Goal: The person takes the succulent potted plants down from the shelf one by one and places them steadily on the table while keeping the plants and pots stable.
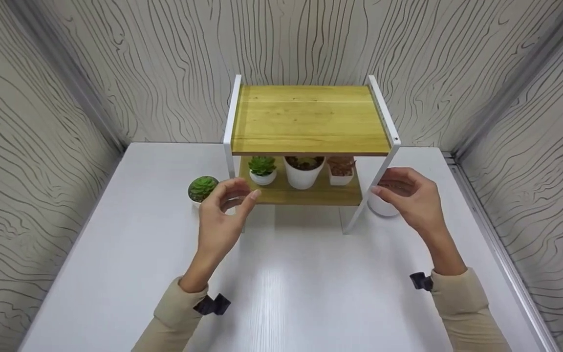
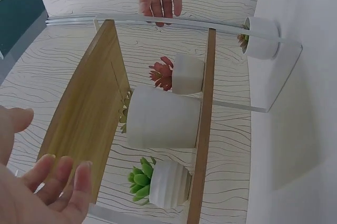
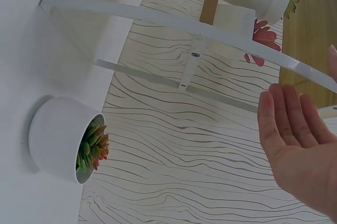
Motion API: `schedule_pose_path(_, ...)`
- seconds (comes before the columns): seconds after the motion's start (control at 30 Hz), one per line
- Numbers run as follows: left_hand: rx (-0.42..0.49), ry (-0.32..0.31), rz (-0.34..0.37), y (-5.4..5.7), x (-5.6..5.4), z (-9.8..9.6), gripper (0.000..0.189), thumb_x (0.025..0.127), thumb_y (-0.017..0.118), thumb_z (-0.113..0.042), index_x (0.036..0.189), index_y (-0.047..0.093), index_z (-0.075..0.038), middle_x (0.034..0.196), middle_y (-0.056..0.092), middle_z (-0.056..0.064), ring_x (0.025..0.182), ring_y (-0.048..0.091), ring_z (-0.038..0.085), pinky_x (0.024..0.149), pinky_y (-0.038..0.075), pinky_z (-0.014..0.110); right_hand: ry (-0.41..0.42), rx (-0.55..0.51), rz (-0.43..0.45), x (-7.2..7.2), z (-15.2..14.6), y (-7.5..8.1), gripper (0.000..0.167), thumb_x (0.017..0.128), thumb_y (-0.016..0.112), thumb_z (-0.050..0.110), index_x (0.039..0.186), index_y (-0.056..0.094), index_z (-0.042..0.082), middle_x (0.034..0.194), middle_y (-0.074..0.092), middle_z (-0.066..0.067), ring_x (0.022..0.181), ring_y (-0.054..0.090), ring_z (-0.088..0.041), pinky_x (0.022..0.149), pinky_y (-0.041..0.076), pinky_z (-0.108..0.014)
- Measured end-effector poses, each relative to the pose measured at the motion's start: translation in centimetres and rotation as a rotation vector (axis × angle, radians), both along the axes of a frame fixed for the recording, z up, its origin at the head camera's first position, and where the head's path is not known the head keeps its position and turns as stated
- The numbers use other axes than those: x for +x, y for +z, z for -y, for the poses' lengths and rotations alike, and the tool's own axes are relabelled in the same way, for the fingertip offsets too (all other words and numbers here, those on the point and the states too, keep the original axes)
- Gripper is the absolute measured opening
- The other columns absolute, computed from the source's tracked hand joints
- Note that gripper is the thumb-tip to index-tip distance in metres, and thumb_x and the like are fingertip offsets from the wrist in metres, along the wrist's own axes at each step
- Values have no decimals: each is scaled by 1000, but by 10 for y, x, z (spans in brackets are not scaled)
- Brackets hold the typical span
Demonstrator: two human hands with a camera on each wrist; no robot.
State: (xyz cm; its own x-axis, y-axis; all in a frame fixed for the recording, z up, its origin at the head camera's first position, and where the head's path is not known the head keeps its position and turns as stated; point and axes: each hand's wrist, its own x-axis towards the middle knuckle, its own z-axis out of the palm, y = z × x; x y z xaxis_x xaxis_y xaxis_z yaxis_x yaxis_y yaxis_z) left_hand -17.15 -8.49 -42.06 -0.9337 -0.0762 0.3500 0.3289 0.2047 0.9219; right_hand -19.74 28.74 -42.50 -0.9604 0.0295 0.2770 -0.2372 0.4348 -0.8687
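A two-tier shelf with wooden boards [image 1: 311, 117] and white side frames [image 1: 232, 110] stands on the table. My left hand [image 1: 220, 220] is by its left front leg, fingers bent loosely with a gap to the thumb. By the right frame is my right hand [image 1: 417, 198], its fingers nearly straight in the right wrist view and held beside the metal bar [image 3: 237, 42]. Neither hand holds anything. On the lower board sit a green succulent [image 1: 262, 168] in a small white pot, a larger white pot [image 1: 303, 177] in the middle and a red succulent [image 2: 162, 73] in a square white pot.
Left of the shelf, partly behind my left hand, stands a potted green succulent [image 1: 202, 187]. A round white pot [image 3: 60, 139] with a green and orange succulent stands to the right. Wood-grain patterned walls [image 1: 174, 73] enclose the white table [image 1: 130, 234] at the back and sides.
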Motion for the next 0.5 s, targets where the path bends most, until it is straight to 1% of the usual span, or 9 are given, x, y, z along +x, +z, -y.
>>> schedule_pose_path(0.13,-96,9,44,9,1,-1,55,83,71,-48,124,61,-12,119,66,3,112,63,13,102,51,33,9,-6,0,-2,1,2,46,81,78,26,120,62,10,111,70,-3,101,69,-8,86,54,-12)
schedule_pose_path(0.23,-172,3,109,19,1,0,65,82,69,-53,131,56,-11,129,62,3,120,60,15,108,48,34,15,-1,-4,-3,2,4,45,81,78,26,120,62,9,111,71,-3,99,70,-5,86,54,-12)
schedule_pose_path(0.37,-248,-30,176,32,-2,1,68,85,69,-50,135,52,-8,135,59,9,126,58,20,109,47,34,7,1,0,-2,2,6,44,82,77,27,119,63,8,109,72,-1,97,69,-1,85,54,-11)
schedule_pose_path(0.5,-271,-52,194,38,-6,-1,65,87,69,-42,136,50,-4,135,58,15,126,58,25,107,48,35,3,-11,10,-2,3,8,42,83,76,27,117,65,7,106,72,3,97,69,0,85,55,-12)
